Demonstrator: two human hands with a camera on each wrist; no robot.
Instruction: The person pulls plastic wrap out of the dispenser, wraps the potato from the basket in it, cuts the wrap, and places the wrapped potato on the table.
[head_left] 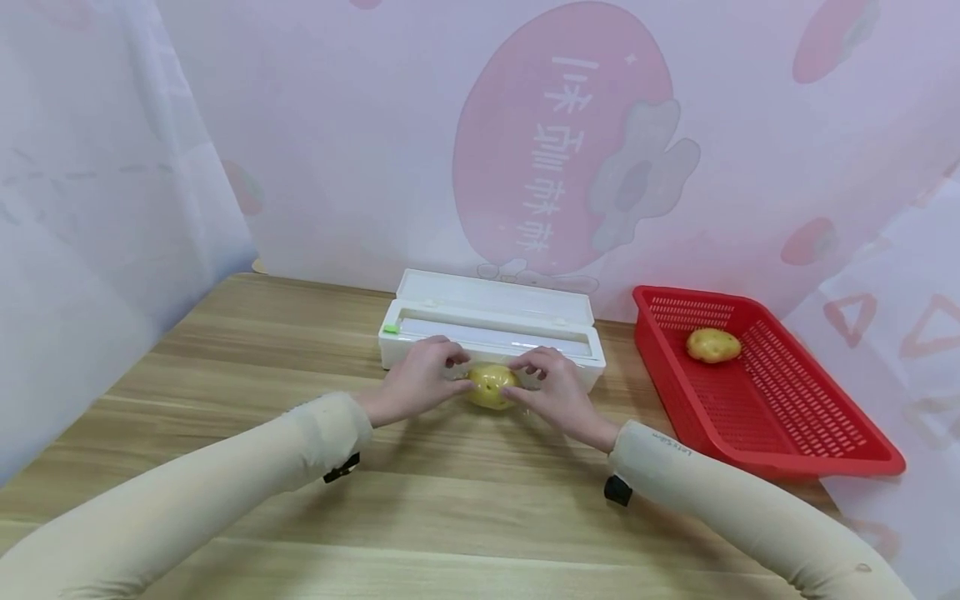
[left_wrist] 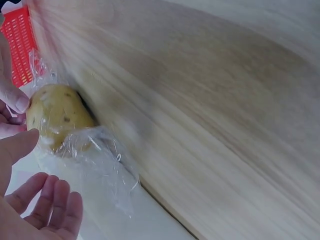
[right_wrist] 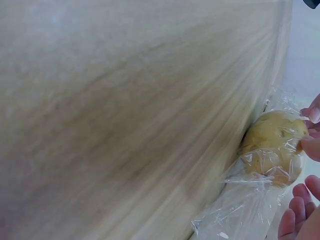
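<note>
In the head view, the left hand and right hand are flanking a potato, their thumbs touching it, their fingers loosely bending. The potato is sitting just near of a white box; to the right, a red basket is holding a second potato. In the left wrist view, clear film is spreading from the first potato. In the right wrist view, film is wrinkling over it

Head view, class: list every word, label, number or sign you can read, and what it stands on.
Pink shape on the backdrop: large pale characters, not clear enough to quote.
Right sleeve: small dark lettering, too blurred to read.
No other lettering can be made out.
</note>
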